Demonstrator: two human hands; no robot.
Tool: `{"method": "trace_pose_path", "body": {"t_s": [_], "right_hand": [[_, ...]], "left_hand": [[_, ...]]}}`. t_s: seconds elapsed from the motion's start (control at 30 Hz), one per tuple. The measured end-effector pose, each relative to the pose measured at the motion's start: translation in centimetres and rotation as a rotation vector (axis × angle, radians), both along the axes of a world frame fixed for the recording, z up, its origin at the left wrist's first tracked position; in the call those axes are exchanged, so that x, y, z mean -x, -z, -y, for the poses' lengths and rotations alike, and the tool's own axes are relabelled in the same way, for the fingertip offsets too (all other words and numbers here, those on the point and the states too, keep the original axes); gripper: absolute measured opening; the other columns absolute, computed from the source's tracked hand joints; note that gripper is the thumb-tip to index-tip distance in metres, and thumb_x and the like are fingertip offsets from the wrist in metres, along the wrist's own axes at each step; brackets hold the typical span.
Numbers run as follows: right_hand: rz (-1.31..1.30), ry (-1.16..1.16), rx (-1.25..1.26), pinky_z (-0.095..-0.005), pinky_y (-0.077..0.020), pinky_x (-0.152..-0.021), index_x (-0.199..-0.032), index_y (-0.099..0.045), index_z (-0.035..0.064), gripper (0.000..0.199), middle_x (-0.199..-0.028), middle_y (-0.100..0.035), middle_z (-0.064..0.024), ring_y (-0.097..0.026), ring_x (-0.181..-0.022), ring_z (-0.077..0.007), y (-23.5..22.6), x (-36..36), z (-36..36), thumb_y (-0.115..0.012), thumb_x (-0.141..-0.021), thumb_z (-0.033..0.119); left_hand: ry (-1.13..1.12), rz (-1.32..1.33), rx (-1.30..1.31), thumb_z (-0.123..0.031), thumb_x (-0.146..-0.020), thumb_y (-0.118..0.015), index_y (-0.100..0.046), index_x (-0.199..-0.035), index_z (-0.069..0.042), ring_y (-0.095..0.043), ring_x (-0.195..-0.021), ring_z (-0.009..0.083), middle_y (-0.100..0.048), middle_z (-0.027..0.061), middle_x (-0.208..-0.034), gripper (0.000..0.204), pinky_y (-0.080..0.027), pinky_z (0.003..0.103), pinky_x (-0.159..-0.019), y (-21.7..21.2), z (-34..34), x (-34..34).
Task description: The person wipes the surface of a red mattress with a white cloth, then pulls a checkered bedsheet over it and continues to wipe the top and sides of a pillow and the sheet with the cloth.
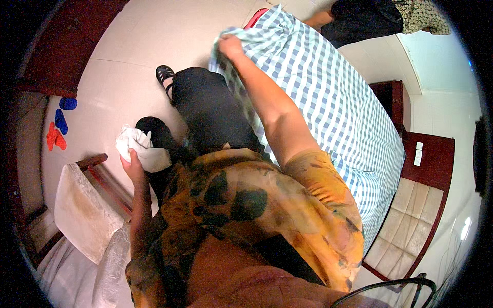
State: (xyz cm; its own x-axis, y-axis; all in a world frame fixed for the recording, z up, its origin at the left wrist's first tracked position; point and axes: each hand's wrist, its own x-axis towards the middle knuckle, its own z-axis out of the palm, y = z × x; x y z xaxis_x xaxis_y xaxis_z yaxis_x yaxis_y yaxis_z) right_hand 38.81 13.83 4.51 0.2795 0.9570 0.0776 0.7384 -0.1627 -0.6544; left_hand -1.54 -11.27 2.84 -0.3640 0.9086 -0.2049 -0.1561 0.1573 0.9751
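A blue, grey and white checked bedsheet (328,77) covers the bed on my right. My right hand (231,47) is closed on a bunched edge of it at the bed's far left corner, and the cloth there is lifted and slightly blurred. A bit of red (255,18) shows at the sheet's far edge. Out to the left, my left hand (134,167) grips a crumpled white cloth (137,143), held beside my dark-clad leg. Its fingers are partly hidden behind the cloth.
A chair with a worn pale cover (84,215) stands close on my left. Blue slippers (61,121) and orange slippers (54,136) lie on the tiled floor. Another person in black clothing (362,23) is beyond the bed. The padded headboard (411,226) is at right.
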Motion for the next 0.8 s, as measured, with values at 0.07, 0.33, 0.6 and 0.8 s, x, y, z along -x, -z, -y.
{"method": "trace_pose_path", "body": {"t_s": [0.07, 0.33, 0.6, 0.8], "right_hand": [[0.030, -0.027, -0.078, -0.0416, -0.0454, -0.092, -0.107, -0.062, -0.0020, 0.046, -0.107, -0.062, -0.0243, -0.058, -0.103, -0.0383, -0.5, 1.5, 0.7, -0.058, -0.078, 0.034], [0.132, 0.034, 0.278, -0.0394, -0.0495, -0.080, -0.089, -0.070, 0.0055, 0.030, -0.088, -0.068, -0.0168, -0.065, -0.086, -0.0307, 0.4, -9.0, -0.3, -0.058, -0.079, 0.031], [0.275, 0.454, 0.190, -0.0415, -0.0497, -0.080, -0.089, -0.068, -0.0014, 0.052, -0.087, -0.067, -0.0212, -0.065, -0.087, -0.0335, -0.4, -21.3, -9.7, -0.061, -0.079, 0.050], [0.589, 0.174, 0.361, -0.0418, -0.0456, -0.090, -0.098, -0.069, 0.0092, 0.045, -0.108, -0.064, -0.0167, -0.059, -0.106, -0.0324, -0.1, -24.0, -18.4, -0.057, -0.080, 0.049]], "left_hand": [[-0.083, -0.036, 0.041, -0.021, -0.091, -0.052, -0.041, -0.128, 0.002, -0.055, -0.103, 0.0239, -0.054, 0.0163, -0.118, 0.045, -0.044, 0.035, -0.088, -0.2, 0.2, -1.1], [-0.042, -0.345, 0.137, -0.026, -0.092, -0.052, -0.039, -0.129, 0.003, -0.054, -0.104, 0.0267, -0.052, 0.0186, -0.119, 0.049, -0.043, 0.036, -0.090, 0.7, -1.8, -1.5], [-0.158, -0.308, 0.232, -0.021, -0.093, -0.050, -0.041, -0.127, 0.005, -0.053, -0.106, 0.0249, -0.052, 0.0185, -0.121, 0.044, -0.042, 0.035, -0.091, 3.2, -3.3, -0.7], [0.011, -0.300, 0.209, -0.038, -0.091, -0.054, -0.028, -0.138, 0.004, -0.058, -0.101, 0.0304, -0.049, 0.0208, -0.125, 0.068, -0.049, 0.039, -0.084, 0.3, -5.5, -3.4]]}}
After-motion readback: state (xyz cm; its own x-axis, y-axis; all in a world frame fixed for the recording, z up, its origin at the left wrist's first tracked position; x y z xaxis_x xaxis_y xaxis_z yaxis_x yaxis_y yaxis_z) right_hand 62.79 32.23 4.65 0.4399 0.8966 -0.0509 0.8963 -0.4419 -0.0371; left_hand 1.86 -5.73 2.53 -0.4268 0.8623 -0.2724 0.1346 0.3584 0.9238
